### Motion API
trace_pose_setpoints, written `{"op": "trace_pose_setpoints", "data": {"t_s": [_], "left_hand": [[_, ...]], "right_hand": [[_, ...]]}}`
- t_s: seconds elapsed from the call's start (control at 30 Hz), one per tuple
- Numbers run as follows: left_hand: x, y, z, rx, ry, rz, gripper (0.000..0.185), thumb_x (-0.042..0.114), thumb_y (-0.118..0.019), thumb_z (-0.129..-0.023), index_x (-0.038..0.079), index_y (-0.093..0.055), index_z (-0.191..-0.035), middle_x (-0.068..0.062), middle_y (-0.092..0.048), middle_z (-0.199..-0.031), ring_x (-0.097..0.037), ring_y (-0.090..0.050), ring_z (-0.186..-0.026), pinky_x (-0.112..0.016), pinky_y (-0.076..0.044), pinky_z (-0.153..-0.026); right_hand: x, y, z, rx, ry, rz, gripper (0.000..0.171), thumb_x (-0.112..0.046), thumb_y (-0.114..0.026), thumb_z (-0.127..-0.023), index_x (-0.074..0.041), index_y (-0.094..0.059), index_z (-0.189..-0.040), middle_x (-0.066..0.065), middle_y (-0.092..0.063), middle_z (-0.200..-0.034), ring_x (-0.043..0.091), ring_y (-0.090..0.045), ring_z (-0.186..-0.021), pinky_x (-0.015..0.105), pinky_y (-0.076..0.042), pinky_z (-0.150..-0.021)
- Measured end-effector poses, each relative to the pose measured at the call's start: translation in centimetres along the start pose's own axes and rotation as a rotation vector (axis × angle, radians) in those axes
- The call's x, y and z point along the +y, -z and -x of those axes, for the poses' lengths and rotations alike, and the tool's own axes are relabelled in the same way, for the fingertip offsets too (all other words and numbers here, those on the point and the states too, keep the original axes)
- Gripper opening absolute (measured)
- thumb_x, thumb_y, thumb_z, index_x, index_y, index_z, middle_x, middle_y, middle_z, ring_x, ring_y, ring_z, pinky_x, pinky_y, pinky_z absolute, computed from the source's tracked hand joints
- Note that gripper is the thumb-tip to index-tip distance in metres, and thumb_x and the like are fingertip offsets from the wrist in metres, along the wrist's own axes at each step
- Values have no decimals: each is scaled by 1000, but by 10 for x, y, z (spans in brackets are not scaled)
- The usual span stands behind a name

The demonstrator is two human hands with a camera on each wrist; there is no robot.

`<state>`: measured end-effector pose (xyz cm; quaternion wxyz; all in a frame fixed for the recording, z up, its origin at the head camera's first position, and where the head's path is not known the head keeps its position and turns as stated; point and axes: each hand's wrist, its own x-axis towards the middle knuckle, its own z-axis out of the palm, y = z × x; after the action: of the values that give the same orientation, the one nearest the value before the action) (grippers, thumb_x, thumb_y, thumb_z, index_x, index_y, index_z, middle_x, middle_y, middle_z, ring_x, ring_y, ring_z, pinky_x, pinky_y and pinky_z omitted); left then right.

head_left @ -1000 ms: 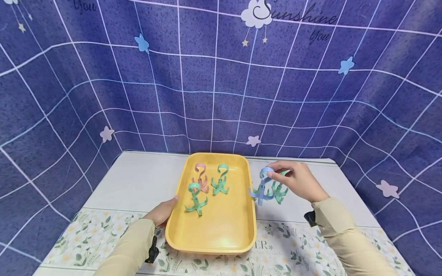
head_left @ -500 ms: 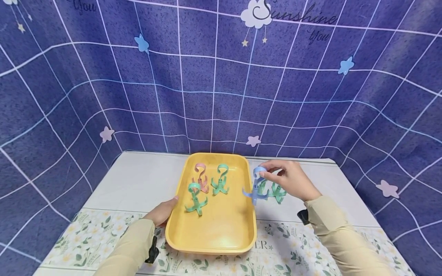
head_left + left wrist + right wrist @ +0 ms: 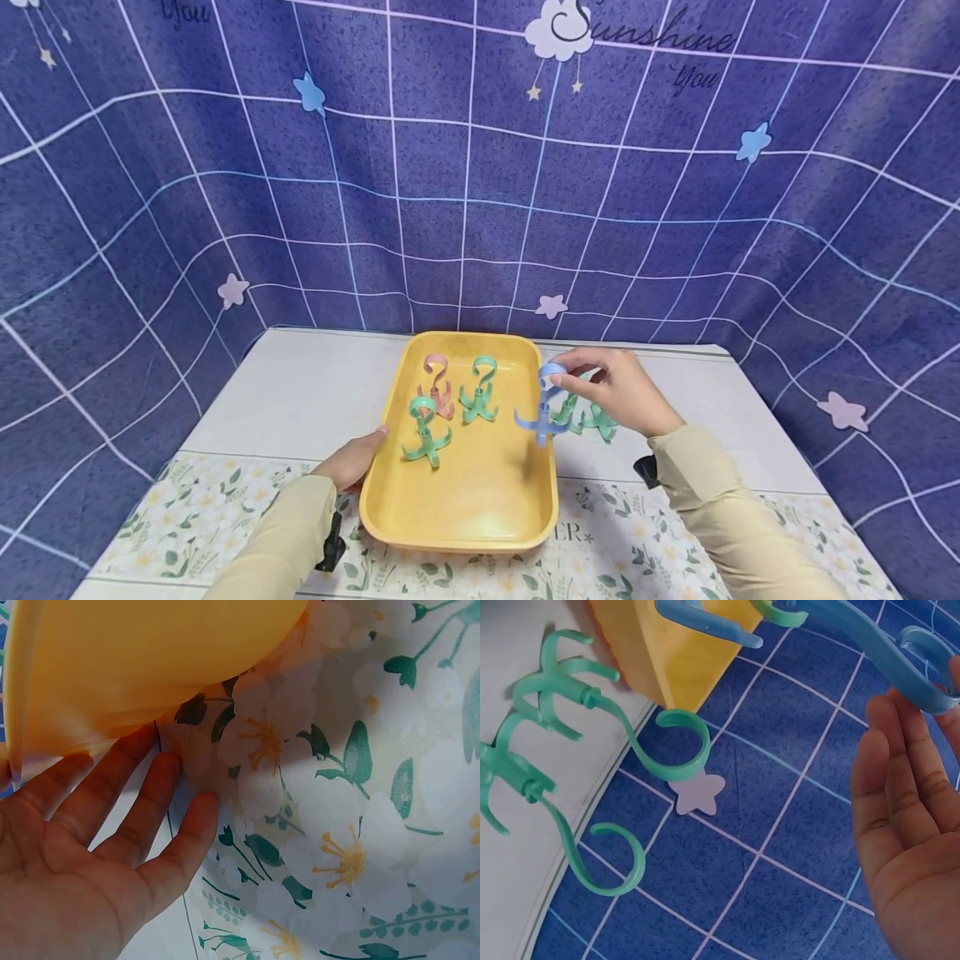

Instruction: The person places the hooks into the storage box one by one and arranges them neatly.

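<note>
My right hand point(image 3: 618, 390) pinches the curled top of a blue four-pronged hook point(image 3: 543, 423). The hook hangs upright over the right rim of the yellow tray point(image 3: 480, 500), prongs down. In the right wrist view, my right hand's point(image 3: 919, 825) fingers lie behind the blue hook's curl point(image 3: 900, 667). My left hand point(image 3: 352, 460) holds the tray's left side, thumb at the rim and fingers point(image 3: 161, 787) against the outer wall. Inside the tray stand a pink hook point(image 3: 437, 400) and two green hooks, one at the back point(image 3: 478, 404) and one nearer point(image 3: 429, 446).
Right of the tray, partly behind the right hand, two more green hooks stand on the table: one nearer the tray point(image 3: 592, 697), one farther out point(image 3: 532, 787). A floral cloth point(image 3: 202, 517) covers the table's front. A blue grid-patterned curtain point(image 3: 480, 167) rises behind.
My right hand has carried the blue hook leftward, from beside the tray to over its right rim. The left hand and the tray have stayed put.
</note>
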<state>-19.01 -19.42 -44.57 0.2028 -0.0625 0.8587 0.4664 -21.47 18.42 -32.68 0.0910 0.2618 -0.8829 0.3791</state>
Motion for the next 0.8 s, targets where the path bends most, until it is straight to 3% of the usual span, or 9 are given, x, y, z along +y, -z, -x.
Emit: {"op": "trace_pose_setpoints", "data": {"t_s": [0.37,0.8], "left_hand": [[0,-1,0,0,-13,15,63,42,-22,-112,-8,-53,-136,-10,-69,-96,-20,-67,-81,-40,-54,-82],[-1,0,1,-4,-21,32,62,40,-23,-112,-8,-56,-132,-10,-69,-94,-21,-68,-80,-38,-55,-79]], "right_hand": [[-4,-12,-3,-34,12,-22,16,-21,-77,-94,-16,-79,-109,-8,-74,-95,11,-66,-87,27,-54,-69],[-5,-26,-4,-61,17,-25,19,-17,-77,-94,-11,-78,-112,-6,-74,-96,11,-67,-87,29,-56,-70]]}}
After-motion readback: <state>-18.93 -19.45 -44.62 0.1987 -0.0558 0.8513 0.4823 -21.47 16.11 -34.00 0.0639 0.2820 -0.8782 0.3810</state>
